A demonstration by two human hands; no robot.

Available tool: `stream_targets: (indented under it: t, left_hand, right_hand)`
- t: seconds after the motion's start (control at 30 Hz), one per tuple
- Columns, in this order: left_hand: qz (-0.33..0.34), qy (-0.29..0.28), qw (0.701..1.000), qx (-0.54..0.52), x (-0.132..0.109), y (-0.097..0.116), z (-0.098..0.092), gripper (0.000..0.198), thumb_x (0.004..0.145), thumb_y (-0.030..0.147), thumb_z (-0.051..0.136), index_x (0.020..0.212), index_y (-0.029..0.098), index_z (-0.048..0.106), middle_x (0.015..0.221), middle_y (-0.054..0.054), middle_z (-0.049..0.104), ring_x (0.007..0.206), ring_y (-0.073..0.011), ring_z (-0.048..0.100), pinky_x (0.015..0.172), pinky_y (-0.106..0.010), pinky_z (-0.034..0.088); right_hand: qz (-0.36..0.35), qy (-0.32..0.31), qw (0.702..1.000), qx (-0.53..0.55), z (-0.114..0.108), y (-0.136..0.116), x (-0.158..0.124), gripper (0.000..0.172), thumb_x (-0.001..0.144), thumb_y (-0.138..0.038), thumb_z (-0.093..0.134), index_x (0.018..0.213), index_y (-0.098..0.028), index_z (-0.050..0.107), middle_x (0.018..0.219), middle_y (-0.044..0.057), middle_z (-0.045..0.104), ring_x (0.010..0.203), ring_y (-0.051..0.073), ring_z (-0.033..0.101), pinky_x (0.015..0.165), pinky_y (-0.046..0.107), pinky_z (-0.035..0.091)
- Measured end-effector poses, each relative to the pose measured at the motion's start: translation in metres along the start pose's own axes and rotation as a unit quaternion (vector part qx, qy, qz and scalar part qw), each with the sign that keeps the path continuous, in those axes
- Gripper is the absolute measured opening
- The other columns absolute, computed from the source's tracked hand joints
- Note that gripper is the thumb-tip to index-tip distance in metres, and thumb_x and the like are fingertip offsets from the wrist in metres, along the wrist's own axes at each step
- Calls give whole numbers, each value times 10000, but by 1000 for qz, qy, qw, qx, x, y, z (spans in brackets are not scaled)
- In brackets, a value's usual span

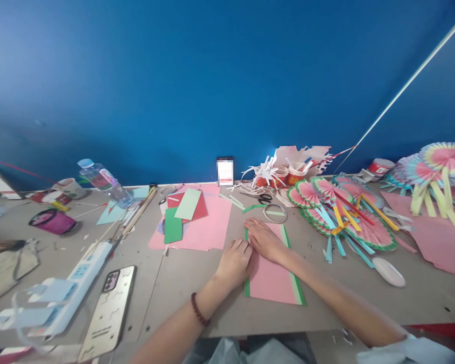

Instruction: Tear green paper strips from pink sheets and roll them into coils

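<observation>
A pink paper sheet [270, 283] with green strips along its left and right sides lies flat in front of me. My right hand [265, 240] rests on its upper part, fingers stretched out toward the top left corner. At the sheet's left edge, my left hand [235, 260] has its fingers curled in against the green strip. Its fingertips are partly hidden. The two hands touch where they meet. Just beyond the sheet are a roll of tape [275, 213], black scissors [265, 198] and a green paper strip [253, 208].
Pleated paper fans [367, 227] and a white oval object [389, 272] are on the right. To the left lie pink sheets [216, 227] under coloured cards, a phone [108, 313], a power strip [79, 278] and a water bottle [106, 182]. A blue wall [197, 91] stands behind.
</observation>
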State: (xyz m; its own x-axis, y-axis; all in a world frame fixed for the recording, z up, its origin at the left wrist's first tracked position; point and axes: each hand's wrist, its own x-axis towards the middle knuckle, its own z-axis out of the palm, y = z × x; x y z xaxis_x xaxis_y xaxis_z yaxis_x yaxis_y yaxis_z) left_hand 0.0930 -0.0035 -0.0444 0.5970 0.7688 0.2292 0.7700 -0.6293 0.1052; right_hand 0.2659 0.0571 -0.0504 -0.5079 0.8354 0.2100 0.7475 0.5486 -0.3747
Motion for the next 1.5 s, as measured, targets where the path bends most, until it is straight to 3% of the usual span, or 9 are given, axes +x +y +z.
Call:
stream_targets:
  t: [0.17,0.33,0.47,0.7,0.97,1.17,1.37,1.5]
  left_hand:
    - [-7,-23,1000,-2,2,-3,-3,196,914,113,575,1084,192,633,1076,-78,663,1062,-237,603,944,-376,507]
    - [-8,-9,1000,-18,3,-4,2,166,929,125,582,1068,202,628,1092,-75,658,1058,-230,620,898,-373,525]
    - [3,-3,1000,-30,1,-7,3,167,957,179,573,1114,183,627,1146,-88,665,1077,-236,613,903,-383,522]
    - [-2,-21,998,-62,-2,-10,-3,346,952,184,532,1293,204,586,1283,-100,633,1161,-241,578,994,-400,484]
    - [9,-13,997,-73,-3,-11,-4,466,943,479,630,1312,197,588,1296,-122,642,1192,-284,582,1003,-430,484]
    - [-28,4,994,-103,2,-15,-7,297,1008,323,544,1272,200,598,1207,-100,666,1125,-240,613,957,-389,504]
    - [-102,44,989,-95,4,-21,1,193,1028,181,471,1023,199,664,1008,-60,702,953,-203,650,838,-342,514]
    - [-117,42,987,-103,3,-22,0,246,1043,220,466,910,196,672,902,-55,712,868,-209,657,786,-333,498]
  right_hand:
    - [54,12,996,73,-11,10,42,341,937,-68,476,1156,-138,727,1161,116,762,1097,183,680,1014,320,506]
    - [83,15,995,50,-12,18,94,292,966,-99,521,1152,-108,746,1165,114,767,1098,176,657,1003,269,452]
    - [118,18,993,17,-5,14,117,242,969,-161,597,1117,-72,766,1144,152,754,1065,201,639,962,274,435]
    - [155,42,987,-21,0,5,119,237,997,-206,580,1038,-88,780,1130,146,732,1043,207,605,921,284,414]
    - [141,62,988,-18,4,-1,122,191,971,-116,539,944,-72,723,1082,139,738,1051,204,580,991,303,374]
    - [162,100,979,67,2,-3,121,163,957,-109,513,903,-106,668,1072,137,744,1028,199,590,984,299,382]
    - [207,146,941,223,-12,2,115,114,925,-164,525,942,-137,634,1049,97,746,951,170,609,896,266,435]
    - [245,143,890,357,-13,5,110,138,886,-265,566,895,-140,625,808,43,724,708,136,585,703,248,448]
